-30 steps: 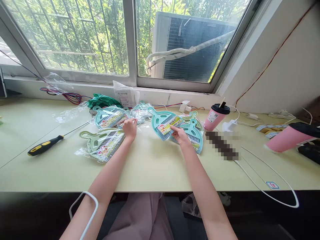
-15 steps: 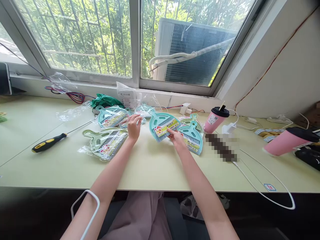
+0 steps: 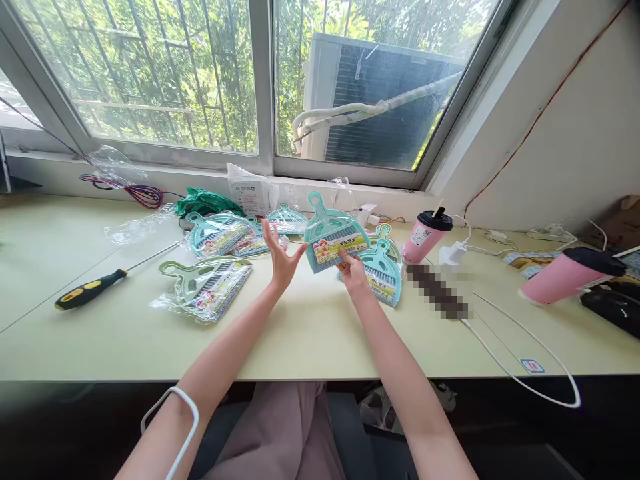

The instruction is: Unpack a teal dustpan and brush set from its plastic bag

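Note:
My right hand (image 3: 353,272) grips the lower edge of a teal dustpan-and-brush set (image 3: 333,233), raised above the table with its handle up. Clear wrap shows at the set's top. My left hand (image 3: 283,259) is just left of it, fingers spread, with nothing in it; its thumb comes close to the set's left edge. Behind my right hand lies another teal set (image 3: 384,275). A green wrapped set (image 3: 210,287) rests left of my left hand, and several teal sets (image 3: 220,235) lie farther back.
A screwdriver (image 3: 93,291) lies at the left. Green plastic (image 3: 207,202) and a white packet (image 3: 250,193) sit by the window. Pink cups (image 3: 425,238) and a white cable (image 3: 520,393) are at the right.
The held set has tilted more upright and moved slightly right. My left hand has moved right, toward it, and its fingers have spread. The view has shifted a little.

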The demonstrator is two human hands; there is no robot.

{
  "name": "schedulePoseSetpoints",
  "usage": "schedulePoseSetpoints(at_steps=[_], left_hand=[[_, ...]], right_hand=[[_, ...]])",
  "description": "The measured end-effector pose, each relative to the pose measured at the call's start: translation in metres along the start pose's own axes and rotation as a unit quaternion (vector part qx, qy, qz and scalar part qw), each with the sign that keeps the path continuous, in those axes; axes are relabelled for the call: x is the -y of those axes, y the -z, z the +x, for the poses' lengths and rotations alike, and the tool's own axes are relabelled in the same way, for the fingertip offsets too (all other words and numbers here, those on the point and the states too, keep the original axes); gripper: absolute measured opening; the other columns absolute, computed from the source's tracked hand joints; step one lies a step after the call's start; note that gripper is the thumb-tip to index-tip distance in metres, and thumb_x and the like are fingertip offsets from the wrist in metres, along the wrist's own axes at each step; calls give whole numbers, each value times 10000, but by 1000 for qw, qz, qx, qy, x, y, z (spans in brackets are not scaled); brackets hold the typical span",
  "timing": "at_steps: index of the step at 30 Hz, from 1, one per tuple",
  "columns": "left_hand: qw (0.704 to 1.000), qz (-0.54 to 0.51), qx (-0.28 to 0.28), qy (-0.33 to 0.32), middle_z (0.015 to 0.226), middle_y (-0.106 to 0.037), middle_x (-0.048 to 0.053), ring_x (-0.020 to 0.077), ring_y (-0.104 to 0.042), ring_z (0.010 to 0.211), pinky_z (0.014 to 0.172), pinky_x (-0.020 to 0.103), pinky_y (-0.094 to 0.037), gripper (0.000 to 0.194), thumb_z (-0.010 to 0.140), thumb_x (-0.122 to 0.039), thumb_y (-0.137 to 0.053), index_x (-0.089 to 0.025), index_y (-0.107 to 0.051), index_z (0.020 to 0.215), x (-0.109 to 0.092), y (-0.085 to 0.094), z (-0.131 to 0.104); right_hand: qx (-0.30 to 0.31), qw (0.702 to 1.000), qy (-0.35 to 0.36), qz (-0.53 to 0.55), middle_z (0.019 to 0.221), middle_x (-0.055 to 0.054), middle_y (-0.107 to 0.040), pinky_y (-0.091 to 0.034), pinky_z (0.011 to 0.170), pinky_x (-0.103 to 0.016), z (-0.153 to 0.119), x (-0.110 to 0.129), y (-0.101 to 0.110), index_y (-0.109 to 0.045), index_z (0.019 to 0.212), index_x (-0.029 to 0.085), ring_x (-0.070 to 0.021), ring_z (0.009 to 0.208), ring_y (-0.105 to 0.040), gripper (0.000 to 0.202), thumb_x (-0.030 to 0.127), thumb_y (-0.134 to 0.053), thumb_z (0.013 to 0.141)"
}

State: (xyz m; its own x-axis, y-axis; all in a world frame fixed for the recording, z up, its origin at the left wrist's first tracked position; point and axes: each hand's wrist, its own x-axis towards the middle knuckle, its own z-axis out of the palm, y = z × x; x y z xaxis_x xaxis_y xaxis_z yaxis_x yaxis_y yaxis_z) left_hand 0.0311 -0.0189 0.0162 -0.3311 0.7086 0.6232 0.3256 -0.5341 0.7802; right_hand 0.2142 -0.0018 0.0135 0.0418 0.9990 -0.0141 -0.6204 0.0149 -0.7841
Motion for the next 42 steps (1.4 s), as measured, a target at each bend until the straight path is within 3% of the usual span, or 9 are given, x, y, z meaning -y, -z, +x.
schedulePoseSetpoints(at_steps=[3, 5, 13, 16, 19, 24, 30, 35, 42], left_hand=[[969, -147, 148, 128, 1357, -589, 189, 343, -598, 1239, 969, 526, -519, 808, 815, -684, -607, -228, -446, 1463, 4, -1, 7], [948, -184, 199, 169, 1138, -708, 152, 310, -700, 1037, 909, 496, -560, 767, 778, -678, -647, -172, -576, 1352, 7, -2, 10], [955, -167, 198, 147, 854, -752, 94, 225, -718, 748, 774, 418, -593, 683, 726, -586, -736, -129, -669, 1229, 5, -16, -11], [951, -166, 215, 150, 888, -752, 114, 242, -726, 809, 793, 405, -581, 609, 741, -558, -727, -132, -690, 1175, -2, -15, -14], [955, -170, 187, 156, 1023, -733, 134, 269, -698, 1003, 841, 402, -575, 539, 777, -618, -655, -154, -688, 1049, -5, -10, -10], [957, -188, 144, 169, 1308, -617, 145, 289, -651, 1129, 831, 419, -583, 764, 694, -597, -756, -245, -453, 1300, 1, -11, -4], [949, -241, 153, 136, 1080, -705, 117, 305, -692, 1030, 853, 426, -578, 882, 649, -524, -836, -199, -418, 1354, 6, -20, -9], [948, -252, 145, 132, 1016, -721, 86, 296, -708, 981, 824, 420, -587, 896, 637, -493, -861, -216, -409, 1359, 7, -21, -10], [947, -227, 182, 133, 1047, -710, 94, 280, -709, 959, 772, 375, -585, 894, 624, -457, -878, -221, -406, 1345, 7, -25, -18]], right_hand=[[-9, 1000, 3, 1, 904, 0, -783, -627, 750, -220, 0, 2, 0, -681, 939, 212, -151, 872, -750, 296, 186, -834, 687], [-20, 1000, 8, 0, 896, 5, -782, -628, 734, -217, 1, 1, 1, -676, 955, 216, -148, 869, -750, 322, 198, -842, 678], [-75, 996, 42, 19, 872, 4, -780, -632, 726, -226, 5, 4, 3, -669, 927, 231, -154, 877, -754, 265, 268, -825, 716], [-77, 996, 54, 5, 850, 19, -777, -625, 722, -207, 5, 9, 4, -664, 924, 247, -148, 901, -753, 264, 290, -823, 718], [-44, 997, 55, -11, 861, 21, -776, -617, 744, -201, 3, 10, 4, -664, 898, 251, -147, 937, -746, 233, 273, -814, 722], [17, 999, 44, -6, 870, 14, -773, -615, 769, -233, -2, 2, -2, -679, 860, 227, -151, 888, -739, 232, 197, -818, 677], [10, 999, 1, -31, 909, -5, -773, -606, 768, -274, -3, -3, -4, -681, 885, 212, -175, 900, -724, 266, 219, -815, 656], [20, 999, -30, -19, 996, 9, -768, -610, 714, -294, -2, 3, -4, -683, 990, 247, -179, 874, -723, 247, 401, -683, 797], [-96, 993, 7, 71, 982, 10, -773, -581, 760, -233, 11, -3, 2, -681, 981, 225, -123, 930, -715, 144, 275, -590, 882]])
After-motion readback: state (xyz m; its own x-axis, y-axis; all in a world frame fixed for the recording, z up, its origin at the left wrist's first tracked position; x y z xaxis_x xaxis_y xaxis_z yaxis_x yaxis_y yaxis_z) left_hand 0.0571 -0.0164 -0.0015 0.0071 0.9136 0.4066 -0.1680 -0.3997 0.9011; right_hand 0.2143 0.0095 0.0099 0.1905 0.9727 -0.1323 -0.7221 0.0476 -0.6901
